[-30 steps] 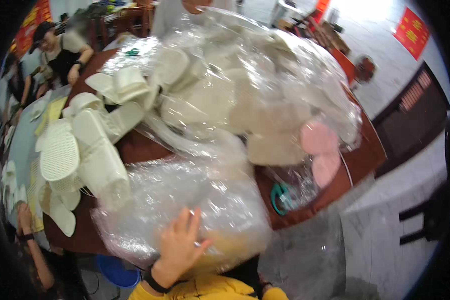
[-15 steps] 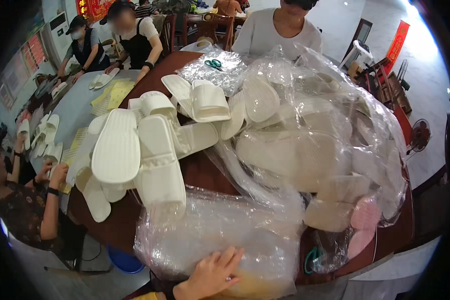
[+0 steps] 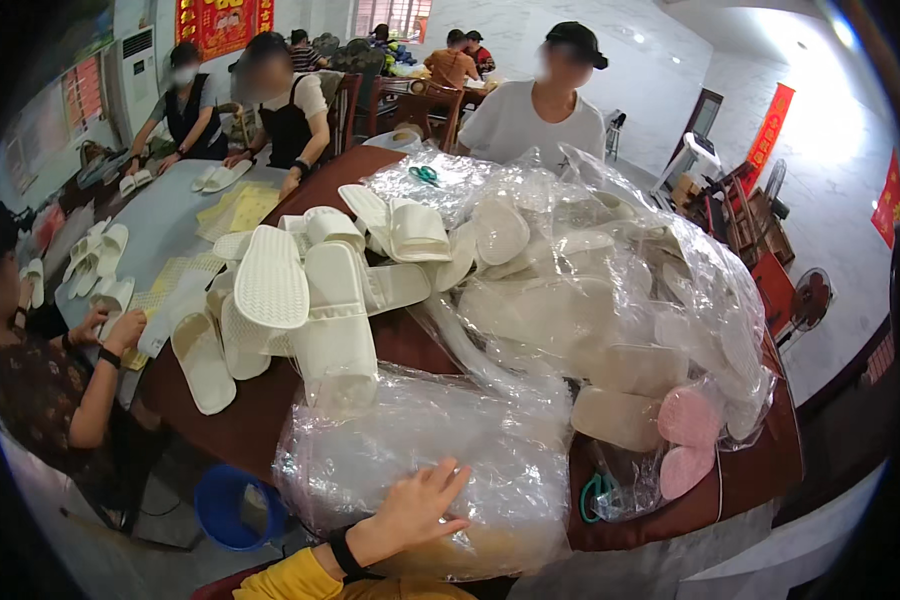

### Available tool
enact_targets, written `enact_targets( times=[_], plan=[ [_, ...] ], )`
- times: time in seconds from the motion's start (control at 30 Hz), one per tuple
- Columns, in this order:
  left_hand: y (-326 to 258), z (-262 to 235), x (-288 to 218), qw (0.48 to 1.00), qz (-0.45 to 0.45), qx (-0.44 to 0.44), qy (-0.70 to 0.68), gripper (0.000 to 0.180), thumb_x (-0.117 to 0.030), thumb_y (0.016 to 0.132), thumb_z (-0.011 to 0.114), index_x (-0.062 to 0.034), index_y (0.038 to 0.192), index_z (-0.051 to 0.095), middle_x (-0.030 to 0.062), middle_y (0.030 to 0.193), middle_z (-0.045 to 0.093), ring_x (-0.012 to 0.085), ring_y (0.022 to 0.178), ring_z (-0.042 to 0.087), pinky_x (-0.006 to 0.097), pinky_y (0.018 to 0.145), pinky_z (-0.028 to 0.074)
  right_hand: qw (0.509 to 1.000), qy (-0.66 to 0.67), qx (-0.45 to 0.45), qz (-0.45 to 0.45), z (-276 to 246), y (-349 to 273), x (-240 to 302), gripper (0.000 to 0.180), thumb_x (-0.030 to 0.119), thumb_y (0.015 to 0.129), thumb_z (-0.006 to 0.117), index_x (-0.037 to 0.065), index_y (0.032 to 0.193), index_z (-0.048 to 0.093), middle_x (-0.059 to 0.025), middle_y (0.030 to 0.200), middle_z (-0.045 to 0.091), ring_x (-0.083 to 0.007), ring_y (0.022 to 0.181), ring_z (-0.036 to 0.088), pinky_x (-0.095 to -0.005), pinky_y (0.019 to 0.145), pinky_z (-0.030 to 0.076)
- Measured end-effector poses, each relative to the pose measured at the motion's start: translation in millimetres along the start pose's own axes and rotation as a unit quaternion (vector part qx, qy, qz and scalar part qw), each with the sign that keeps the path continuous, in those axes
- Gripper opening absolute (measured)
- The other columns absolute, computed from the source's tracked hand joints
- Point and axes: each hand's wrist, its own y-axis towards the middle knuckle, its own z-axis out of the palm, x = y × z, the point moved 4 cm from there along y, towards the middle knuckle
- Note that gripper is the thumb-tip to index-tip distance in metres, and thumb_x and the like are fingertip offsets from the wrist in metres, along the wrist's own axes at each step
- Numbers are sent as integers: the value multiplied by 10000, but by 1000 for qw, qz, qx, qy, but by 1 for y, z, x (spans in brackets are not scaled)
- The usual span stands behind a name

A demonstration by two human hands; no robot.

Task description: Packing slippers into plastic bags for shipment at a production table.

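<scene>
My left hand (image 3: 415,515) lies palm down on a stack of clear plastic bags (image 3: 370,440) at the table's near edge. Its fingers are stretched out and the thumb stands apart. A black band and a yellow sleeve show at the wrist. Something yellow shows faintly through the lower part of the plastic; I cannot make out what it is. My right hand is not in view. Just beyond the bags sit loose white slippers (image 3: 337,330), some overlapping. To their right, a big clear plastic bag (image 3: 660,240) covers many white slippers.
Pink slipper pieces (image 3: 686,440) and green-handled scissors (image 3: 595,497) lie at the near right of the brown table (image 3: 420,345). More scissors (image 3: 424,174) rest on plastic at the back. Below left stands a blue bucket (image 3: 232,508). Co-workers handle slippers at a grey table (image 3: 160,215).
The view has tilted up and shifted, so more of the room and of my yellow sleeve shows. My left hand stays spread on the plastic bags.
</scene>
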Motion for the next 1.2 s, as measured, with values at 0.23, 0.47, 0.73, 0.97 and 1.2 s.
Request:
enact_targets(
  times=[0.23,0.47,0.73,0.97,1.2],
  plan=[
    [1,4,2,1000,-1,-13,1,788,-513,820,686,-69,1425,442,145,1295,476,312,1003,596,395,739,575,997,-67,-13,-18,-22,-71,62,401,225,857,564,46,1214,594,-210,1209,600,-438,1096,579,-527,920,495],
    [4,-5,-1,999,-14,6,-35,792,-409,787,739,-6,1397,437,137,1308,461,302,954,582,391,730,560,992,-105,-54,-43,-62,-85,186,341,88,818,543,39,1148,616,-213,1094,623,-433,1012,598,-494,869,506],
    [-1,-5,-4,999,-6,43,-30,803,-485,798,711,-82,1435,437,144,1330,465,304,1000,583,404,808,551,950,-113,-212,-201,-108,-104,370,139,0,798,542,5,915,616,-200,771,611,-420,713,584,-442,655,507],
    [3,-7,-3,999,-8,26,-41,817,-520,816,699,-84,1452,428,166,1337,472,360,1074,562,450,894,510,883,-270,-104,-370,-75,-27,386,90,83,804,587,20,846,636,-172,783,642,-353,702,608,-399,639,506],
    [-17,-31,-10,994,64,82,-29,821,-528,818,701,-100,1462,427,141,1387,456,337,1187,477,454,1002,425,868,-384,182,-258,-70,-42,364,400,273,962,559,31,1280,534,-191,1048,641,-357,911,663,-444,737,548]
  ],
)
